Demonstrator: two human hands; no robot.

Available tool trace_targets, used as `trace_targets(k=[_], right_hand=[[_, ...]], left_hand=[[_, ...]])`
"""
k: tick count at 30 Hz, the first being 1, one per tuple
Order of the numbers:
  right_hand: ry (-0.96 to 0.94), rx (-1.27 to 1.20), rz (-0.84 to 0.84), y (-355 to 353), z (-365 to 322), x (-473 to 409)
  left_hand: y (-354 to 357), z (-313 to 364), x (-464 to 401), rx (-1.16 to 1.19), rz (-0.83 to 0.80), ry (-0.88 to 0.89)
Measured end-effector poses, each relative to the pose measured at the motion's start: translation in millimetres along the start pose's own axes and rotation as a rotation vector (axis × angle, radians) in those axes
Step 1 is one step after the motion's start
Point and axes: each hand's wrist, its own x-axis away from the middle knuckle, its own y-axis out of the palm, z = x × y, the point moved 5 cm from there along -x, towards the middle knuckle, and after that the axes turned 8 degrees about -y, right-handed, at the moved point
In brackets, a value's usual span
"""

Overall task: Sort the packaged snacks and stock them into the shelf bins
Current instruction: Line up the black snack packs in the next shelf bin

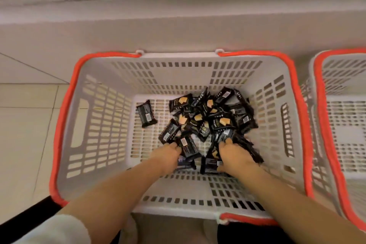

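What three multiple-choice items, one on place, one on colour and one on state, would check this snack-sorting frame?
1. Where does the lone snack pack lie?
A. left of the pile, apart from it
B. on the floor tiles
C. in the neighbouring basket

2. What colour is the rim of the basket?
A. blue
B. orange-red
C. green

3. What are both hands doing?
A. resting on the rim
B. hanging idle
C. reaching into the pile of packs

Key: 1 A, it sits alone on the basket floor; 2 B, the rim shows orange-red; 3 C, the left hand and right hand are among the packs.
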Motion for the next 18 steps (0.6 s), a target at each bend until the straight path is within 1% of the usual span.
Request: trace_targets(k=[3, 5, 7, 8, 9, 10, 13, 15, 16, 17, 18], right_hand=[[0.087, -0.018, 0.056, 3.5, 1.7, -2.3], [0.120, -0.020, 0.099, 3.9, 3.5, -2.7], [0.098, -0.071, 0.123, 3.2, 5.7, -3.6], [0.062, -0.149, 0.135, 1.9, 8.1, -3.9], [0.026, -0.293, 0.158, -0.6, 11.7, -3.3], [0.002, -0.496, 0.189, -4.9, 15.5, -1.3], [0.026, -1.287, 0.344, -22.2, 21.0, 9.6], [0.011, -1.826, 0.370, -27.6, 16.6, 15.0], [-0.025, -2.023, 0.342, -29.5, 12.5, 17.3], [-0.056, -2.133, 0.308, -31.3, 9.2, 20.1], [-0.070, -2.164, 0.278, -32.3, 6.5, 23.0]], left_hand=[[15.9, 4.4, -10.1, -0.019, 0.022, -0.034], [25.9, 10.7, -16.2, -0.071, 0.045, -0.028], [30.8, 15.8, -21.6, -0.141, 0.097, -0.013], [31.5, 17.1, -24.1, -0.174, 0.123, -0.008], [32.1, 17.8, -26.9, -0.205, 0.145, -0.006], [32.6, 18.0, -28.9, -0.229, 0.162, -0.007], [35.3, 19.3, -32.1, -0.290, 0.171, 0.010], [30.7, 18.6, -31.0, -0.292, 0.158, 0.037], [23.3, 15.9, -29.9, -0.260, 0.142, 0.037], [15.0, 11.5, -28.7, -0.181, 0.110, 0.037], [6.9, 6.3, -26.6, -0.033, 0.052, 0.044]])
